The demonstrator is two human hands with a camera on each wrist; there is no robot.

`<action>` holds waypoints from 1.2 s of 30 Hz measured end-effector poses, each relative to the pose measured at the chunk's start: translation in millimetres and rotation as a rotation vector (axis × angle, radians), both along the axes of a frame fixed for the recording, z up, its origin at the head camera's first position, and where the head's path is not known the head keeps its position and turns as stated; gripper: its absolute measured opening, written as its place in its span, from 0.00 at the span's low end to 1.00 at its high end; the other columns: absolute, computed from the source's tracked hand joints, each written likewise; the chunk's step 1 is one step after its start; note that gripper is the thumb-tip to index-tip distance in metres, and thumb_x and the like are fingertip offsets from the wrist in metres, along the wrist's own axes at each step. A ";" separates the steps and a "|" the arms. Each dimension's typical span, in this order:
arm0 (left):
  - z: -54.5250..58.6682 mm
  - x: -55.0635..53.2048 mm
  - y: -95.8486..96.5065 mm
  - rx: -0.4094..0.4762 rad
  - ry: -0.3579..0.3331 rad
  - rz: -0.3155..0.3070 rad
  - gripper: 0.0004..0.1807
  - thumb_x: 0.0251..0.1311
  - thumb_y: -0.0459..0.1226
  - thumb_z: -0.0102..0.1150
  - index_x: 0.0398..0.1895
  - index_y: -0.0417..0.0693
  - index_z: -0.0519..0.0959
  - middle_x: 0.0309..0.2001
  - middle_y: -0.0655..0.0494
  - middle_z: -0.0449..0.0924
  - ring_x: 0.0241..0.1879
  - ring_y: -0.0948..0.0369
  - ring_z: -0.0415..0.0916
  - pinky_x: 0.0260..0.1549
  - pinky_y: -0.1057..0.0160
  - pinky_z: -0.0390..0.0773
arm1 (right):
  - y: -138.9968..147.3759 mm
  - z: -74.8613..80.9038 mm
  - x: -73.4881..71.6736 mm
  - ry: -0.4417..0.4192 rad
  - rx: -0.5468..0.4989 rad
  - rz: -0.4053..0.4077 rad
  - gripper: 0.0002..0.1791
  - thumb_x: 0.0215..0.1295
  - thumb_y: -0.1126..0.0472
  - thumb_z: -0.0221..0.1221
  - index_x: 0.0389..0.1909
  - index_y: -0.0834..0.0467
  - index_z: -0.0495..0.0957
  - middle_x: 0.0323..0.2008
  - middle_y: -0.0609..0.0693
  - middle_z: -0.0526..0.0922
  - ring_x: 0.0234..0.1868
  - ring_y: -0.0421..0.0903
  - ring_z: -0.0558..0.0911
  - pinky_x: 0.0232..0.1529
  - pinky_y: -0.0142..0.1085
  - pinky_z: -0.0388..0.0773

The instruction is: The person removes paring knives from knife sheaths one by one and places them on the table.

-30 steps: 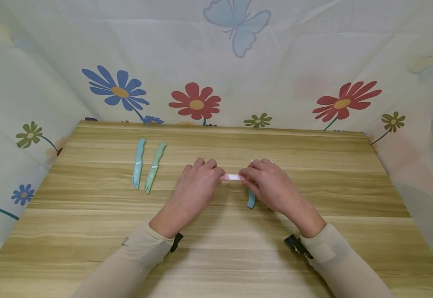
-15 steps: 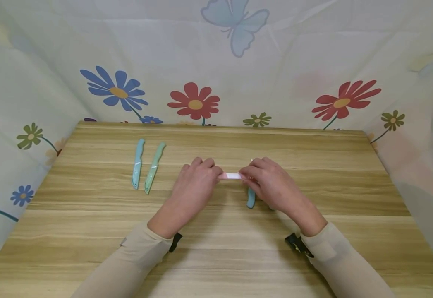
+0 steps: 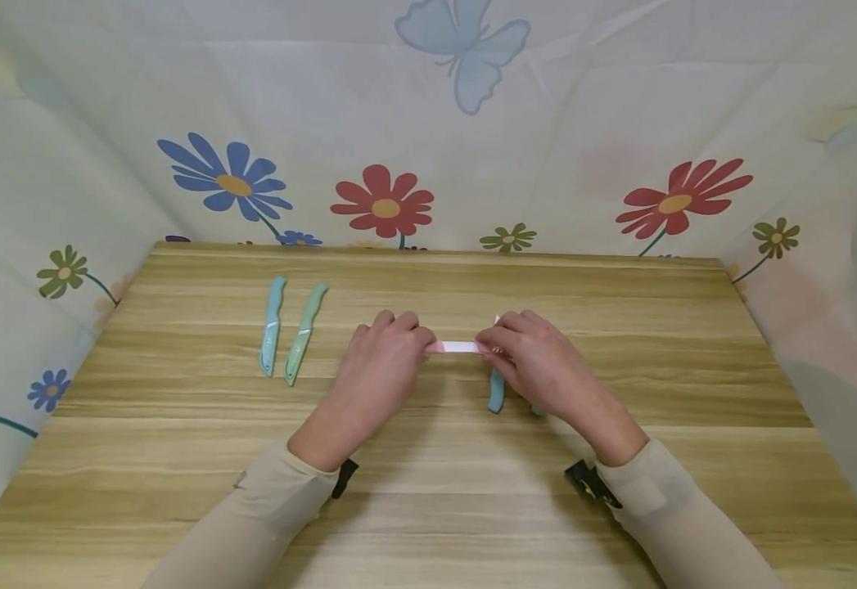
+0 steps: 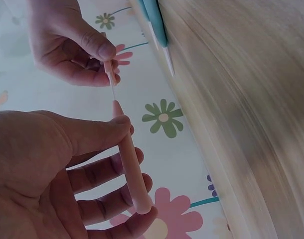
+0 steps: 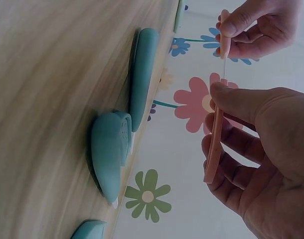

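Observation:
A pink knife point(image 4: 132, 169) is in my left hand point(image 3: 382, 360), its handle pinched between thumb and fingers. My right hand point(image 3: 542, 360) grips the matching pink sheath point(image 5: 216, 134). Between the two hands shows a stretch of white blade point(image 3: 461, 347), one end within the sheath. Both hands hold these parts above the wooden table. Beneath the right hand lie teal-handled tools; one teal handle point(image 3: 497, 393) sticks out in the head view. The right wrist view shows a straight teal handle point(image 5: 144, 74) and a wider teal piece point(image 5: 107, 154), whose kind I cannot tell.
A blue sheathed knife point(image 3: 272, 327) and a green sheathed knife point(image 3: 306, 334) lie side by side at the left of the wooden table point(image 3: 428, 507). A flower-printed curtain point(image 3: 561, 147) stands behind and at both sides.
My left hand has shifted slightly left with the knife handle, and a little more white blade shows. The right hand stays almost in place with the sheath.

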State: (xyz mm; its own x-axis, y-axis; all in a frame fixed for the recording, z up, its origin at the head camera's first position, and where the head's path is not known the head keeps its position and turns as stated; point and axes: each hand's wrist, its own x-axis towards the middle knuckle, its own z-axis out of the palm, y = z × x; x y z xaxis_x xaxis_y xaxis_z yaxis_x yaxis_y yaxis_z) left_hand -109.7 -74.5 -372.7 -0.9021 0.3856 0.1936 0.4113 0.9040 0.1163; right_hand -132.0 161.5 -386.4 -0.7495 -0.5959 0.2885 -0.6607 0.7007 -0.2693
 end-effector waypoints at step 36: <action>2.1 -1.6 -0.4 -0.008 -0.048 0.057 0.11 0.71 0.46 0.68 0.48 0.52 0.91 0.39 0.53 0.83 0.39 0.52 0.77 0.34 0.50 0.83 | 3.2 -1.1 -1.1 0.003 0.001 -0.018 0.09 0.70 0.59 0.71 0.47 0.56 0.89 0.40 0.48 0.85 0.37 0.48 0.77 0.41 0.40 0.77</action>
